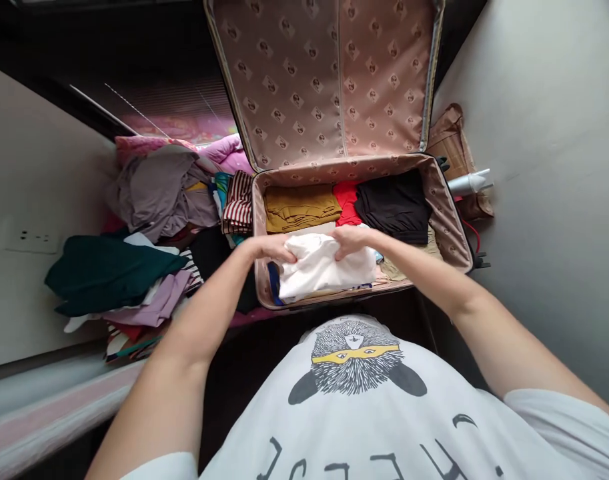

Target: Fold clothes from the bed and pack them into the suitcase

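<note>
A folded white garment (324, 270) is between my two hands, over the front left of the open suitcase (341, 162). My left hand (277, 249) grips its left upper edge, and my right hand (353, 241) pinches the upper right part. Behind it in the suitcase lie a folded mustard-coloured garment (301, 205), a red garment (348, 200) and a folded black garment (397, 205). Beige cloth (393, 269) shows at the front right. Whatever lies directly beneath the white garment is mostly hidden.
The suitcase lid (329, 80) stands raised at the back. To the left, clothes are heaped, among them a dark green garment (109, 272), a grey-purple one (157, 187) and a striped one (238, 203). A brown bag (451, 140) and a silvery object (468, 183) sit between suitcase and right wall.
</note>
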A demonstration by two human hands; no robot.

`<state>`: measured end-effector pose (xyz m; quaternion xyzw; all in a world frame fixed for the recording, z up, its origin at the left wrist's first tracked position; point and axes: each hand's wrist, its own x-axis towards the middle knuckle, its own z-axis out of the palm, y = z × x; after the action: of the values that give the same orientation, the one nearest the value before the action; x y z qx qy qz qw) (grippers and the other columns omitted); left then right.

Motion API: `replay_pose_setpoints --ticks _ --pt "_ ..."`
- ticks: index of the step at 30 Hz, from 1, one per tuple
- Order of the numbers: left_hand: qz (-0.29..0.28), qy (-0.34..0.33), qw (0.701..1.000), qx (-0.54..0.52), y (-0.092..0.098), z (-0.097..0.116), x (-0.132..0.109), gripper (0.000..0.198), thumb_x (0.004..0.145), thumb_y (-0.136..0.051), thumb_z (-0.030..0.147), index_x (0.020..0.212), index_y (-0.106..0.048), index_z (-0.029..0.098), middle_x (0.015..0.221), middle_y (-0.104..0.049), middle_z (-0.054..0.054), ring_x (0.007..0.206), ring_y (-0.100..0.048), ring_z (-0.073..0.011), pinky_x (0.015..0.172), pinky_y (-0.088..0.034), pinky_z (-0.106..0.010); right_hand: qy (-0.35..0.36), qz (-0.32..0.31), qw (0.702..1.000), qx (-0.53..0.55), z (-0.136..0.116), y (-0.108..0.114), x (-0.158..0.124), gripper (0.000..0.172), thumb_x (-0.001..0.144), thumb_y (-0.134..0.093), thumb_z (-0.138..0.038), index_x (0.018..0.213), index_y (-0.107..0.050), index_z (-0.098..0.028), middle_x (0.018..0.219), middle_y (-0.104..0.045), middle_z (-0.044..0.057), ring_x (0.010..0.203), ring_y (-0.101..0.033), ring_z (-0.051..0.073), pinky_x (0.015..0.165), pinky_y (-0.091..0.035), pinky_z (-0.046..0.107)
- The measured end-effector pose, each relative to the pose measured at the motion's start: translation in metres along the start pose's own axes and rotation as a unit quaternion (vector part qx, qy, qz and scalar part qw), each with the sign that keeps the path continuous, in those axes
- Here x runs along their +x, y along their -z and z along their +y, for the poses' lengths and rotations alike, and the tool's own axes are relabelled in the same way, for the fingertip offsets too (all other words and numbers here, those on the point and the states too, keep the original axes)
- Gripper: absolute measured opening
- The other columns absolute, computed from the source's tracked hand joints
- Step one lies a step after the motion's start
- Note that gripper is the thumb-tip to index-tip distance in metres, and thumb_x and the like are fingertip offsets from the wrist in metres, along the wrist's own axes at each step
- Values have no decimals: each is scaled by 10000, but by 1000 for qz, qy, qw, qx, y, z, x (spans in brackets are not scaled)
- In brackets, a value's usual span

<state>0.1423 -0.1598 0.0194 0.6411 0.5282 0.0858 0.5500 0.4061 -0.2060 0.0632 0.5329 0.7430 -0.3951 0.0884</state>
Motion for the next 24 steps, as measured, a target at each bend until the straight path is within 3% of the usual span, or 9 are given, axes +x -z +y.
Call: replay_pose_setpoints --ticks 2,4,6,8,11,14,20,22,24 --pt "0 24 991 128 -15 -17 -2 470 630 -859 272 1053 -716 126 1058 -726 -106 1146 -630 -306 1079 -469 -421 -67 7 995 -76 12 -41 22 637 676 -844 -262 1279 -661 -174 1254 -685 143 1109 -629 289 898 -478 326" --pt "61 61 973 216 -30 -33 -9 840 562 -911 252 1338 -616 130 1434 -582 -211 1409 -485 -399 1178 -382 -478 -86 39 990 -106 22 -78 27 761 711 -815 -247 1419 -562 -132 1434 -558 245 1306 -506 392 1005 -445 456" --pt "128 131 960 210 -43 -49 -18 1100 600 -919 309 1547 -397 106 1607 -382 -282 1526 -353 -420 1214 -340 -490 -90 84 985 -124 32 -106 21 819 761 -773 -239 1510 -463 -124 1510 -470 283 1390 -410 425 1047 -398 525" --pt "154 213 952 160 -50 -60 -23 1179 645 -908 362 1593 -279 56 1608 -366 -327 1531 -363 -414 1210 -354 -473 -97 138 975 -145 38 -124 13 848 777 -756 -222 1549 -413 -141 1568 -405 282 1433 -348 427 1077 -356 544" --pt "154 280 945 73 -51 -64 -23 1004 625 -924 364 1473 -477 65 1452 -579 -283 1409 -526 -412 1148 -428 -451 -92 186 965 -161 37 -137 7 848 776 -753 -209 1551 -411 -162 1605 -363 258 1427 -331 430 1084 -342 542" --pt "123 255 959 23 -52 -54 -24 656 625 -920 361 1193 -686 131 1227 -719 -188 1227 -657 -382 1045 -503 -433 -73 183 973 -123 24 -143 8 785 781 -750 -246 1509 -467 -162 1528 -447 236 1296 -438 411 1009 -419 518" --pt "106 83 971 199 -102 -8 -52 627 738 -823 394 1285 -615 170 1472 -531 -223 1414 -484 -404 1195 -351 -543 -81 286 946 130 2 -154 10 640 746 -737 -304 1349 -601 -138 1383 -558 239 1249 -505 409 1041 -453 574" --pt "62 64 980 180 -118 6 -57 606 801 -739 313 1347 -540 142 1434 -548 -228 1409 -496 -372 1215 -337 -515 -36 226 918 323 2 -152 3 617 728 -742 -356 1300 -625 -158 1271 -650 186 1193 -582 362 1046 -481 547" --pt "41 61 986 152 -126 16 -57 572 823 -681 257 1351 -509 120 1445 -531 -243 1442 -464 -365 1232 -319 -492 -13 116 854 507 5 -147 -6 655 686 -781 -395 1289 -627 -187 1208 -709 137 1117 -657 319 1015 -523 508"
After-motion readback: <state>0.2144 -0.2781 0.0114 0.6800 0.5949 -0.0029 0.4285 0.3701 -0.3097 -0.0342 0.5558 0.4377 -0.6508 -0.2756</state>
